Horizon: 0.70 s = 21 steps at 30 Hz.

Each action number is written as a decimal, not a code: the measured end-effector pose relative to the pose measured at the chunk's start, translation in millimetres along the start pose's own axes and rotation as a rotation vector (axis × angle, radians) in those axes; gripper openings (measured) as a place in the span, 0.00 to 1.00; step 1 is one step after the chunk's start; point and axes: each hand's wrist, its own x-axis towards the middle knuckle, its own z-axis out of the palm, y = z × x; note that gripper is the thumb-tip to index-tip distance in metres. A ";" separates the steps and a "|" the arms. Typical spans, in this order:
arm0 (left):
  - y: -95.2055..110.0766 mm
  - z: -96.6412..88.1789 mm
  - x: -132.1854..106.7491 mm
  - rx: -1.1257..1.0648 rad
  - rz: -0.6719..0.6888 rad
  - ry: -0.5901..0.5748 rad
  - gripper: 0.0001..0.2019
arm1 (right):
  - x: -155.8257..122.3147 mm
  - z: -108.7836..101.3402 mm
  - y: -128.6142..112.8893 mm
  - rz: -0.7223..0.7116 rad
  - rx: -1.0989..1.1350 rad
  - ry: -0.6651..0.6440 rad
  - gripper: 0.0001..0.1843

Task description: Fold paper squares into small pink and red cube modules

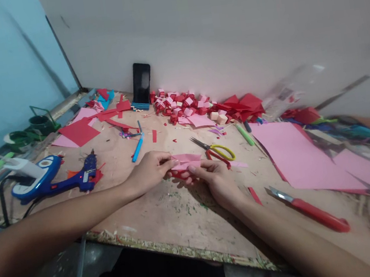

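Observation:
A piece of folded pink paper, red on its underside, is held between both hands above the middle of the wooden table. My left hand pinches its left end between thumb and fingers. At its right end my right hand grips it, thumb on top and fingers beneath. Just beyond the right hand lie scissors with one yellow and one red handle, blades partly apart. A thin red paper strip rests on the table beside my right forearm.
A blue glue gun with its cable lies left. At the back stand a phone and a heap of small folded paper cubes. Right are pink sheets and a red-handled knife. A blue pen lies beyond my left hand.

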 end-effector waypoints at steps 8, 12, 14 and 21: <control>-5.1 -3.0 5.2 -0.085 -0.059 0.041 0.12 | 1.9 -3.8 1.0 0.020 0.006 0.064 0.13; -5.0 -3.7 7.3 -0.157 -0.136 0.070 0.12 | 4.9 -6.0 3.4 -0.140 0.007 0.182 0.14; -3.9 -4.0 6.6 -0.170 -0.136 0.074 0.12 | 5.3 -5.7 3.1 -0.201 -0.024 0.219 0.13; -0.6 -6.4 5.9 -0.265 -0.200 0.038 0.11 | 3.1 -4.0 -1.0 -0.271 -0.205 0.261 0.10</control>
